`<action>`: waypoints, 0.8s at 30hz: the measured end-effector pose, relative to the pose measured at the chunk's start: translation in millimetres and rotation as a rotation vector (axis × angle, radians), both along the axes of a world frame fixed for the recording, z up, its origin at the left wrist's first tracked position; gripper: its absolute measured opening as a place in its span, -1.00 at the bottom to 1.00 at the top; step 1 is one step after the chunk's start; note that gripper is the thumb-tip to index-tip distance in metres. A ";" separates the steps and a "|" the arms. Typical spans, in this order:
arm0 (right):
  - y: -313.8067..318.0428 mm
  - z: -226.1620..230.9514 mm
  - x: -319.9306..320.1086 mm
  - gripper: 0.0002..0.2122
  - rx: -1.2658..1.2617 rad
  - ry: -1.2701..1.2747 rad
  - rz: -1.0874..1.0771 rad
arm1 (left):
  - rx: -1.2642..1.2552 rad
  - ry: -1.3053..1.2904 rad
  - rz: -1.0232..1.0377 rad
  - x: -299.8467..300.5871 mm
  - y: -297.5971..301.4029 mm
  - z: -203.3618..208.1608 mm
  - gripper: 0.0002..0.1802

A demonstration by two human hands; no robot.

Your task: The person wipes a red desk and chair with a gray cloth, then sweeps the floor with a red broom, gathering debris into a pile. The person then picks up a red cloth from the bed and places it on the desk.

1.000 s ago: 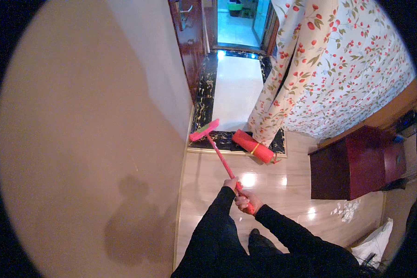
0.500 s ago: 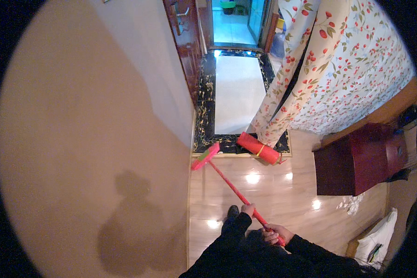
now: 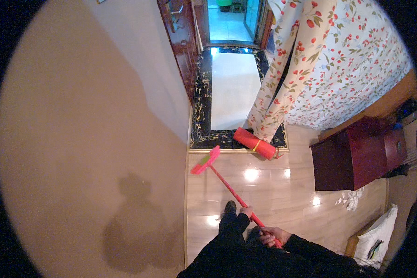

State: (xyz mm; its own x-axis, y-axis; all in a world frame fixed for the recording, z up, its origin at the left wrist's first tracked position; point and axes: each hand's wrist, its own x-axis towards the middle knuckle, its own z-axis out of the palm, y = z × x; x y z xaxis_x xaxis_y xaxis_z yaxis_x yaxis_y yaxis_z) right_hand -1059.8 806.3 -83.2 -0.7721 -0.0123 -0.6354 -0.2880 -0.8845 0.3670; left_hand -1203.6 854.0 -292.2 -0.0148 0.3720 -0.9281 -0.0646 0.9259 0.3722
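Observation:
A broom (image 3: 229, 187) with a red handle slants across the lower middle of the view. Its pink and green head (image 3: 205, 161) is by the left wall, just on the near side of the dark marble border. My left hand (image 3: 246, 212) is closed around the middle part of the handle. Lower down, near the handle's end, my right hand (image 3: 273, 235) grips it too. Both my sleeves are black. A dark shoe (image 3: 230, 208) of mine shows beside the left hand.
A red cylinder-shaped roll (image 3: 255, 143) with a yellow band lies at the marble edge, below a floral curtain (image 3: 343, 69). Dark red cabinet (image 3: 347, 157) at right, with white scraps (image 3: 353, 199) nearby. The wall (image 3: 102, 139) borders the left; a brown door (image 3: 178, 51) stands farther ahead.
The broom head has come slightly nearer, away from the marble border. Both hands keep their grip. The whole view has shifted a little, and more of my leg shows.

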 end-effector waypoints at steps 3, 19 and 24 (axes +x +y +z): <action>-25.4 18.2 27.6 -0.75 -0.089 0.076 -0.041 | 0.074 -0.003 -0.125 23.4 -34.3 -7.2 -0.59; -138.2 -15.1 84.4 -0.72 -0.171 0.085 -0.154 | 0.045 0.312 -0.378 70.1 -118.7 28.6 -0.71; -218.0 32.1 162.6 -0.71 -0.152 0.041 -0.130 | 0.003 0.159 -0.358 143.3 -202.1 77.2 -0.70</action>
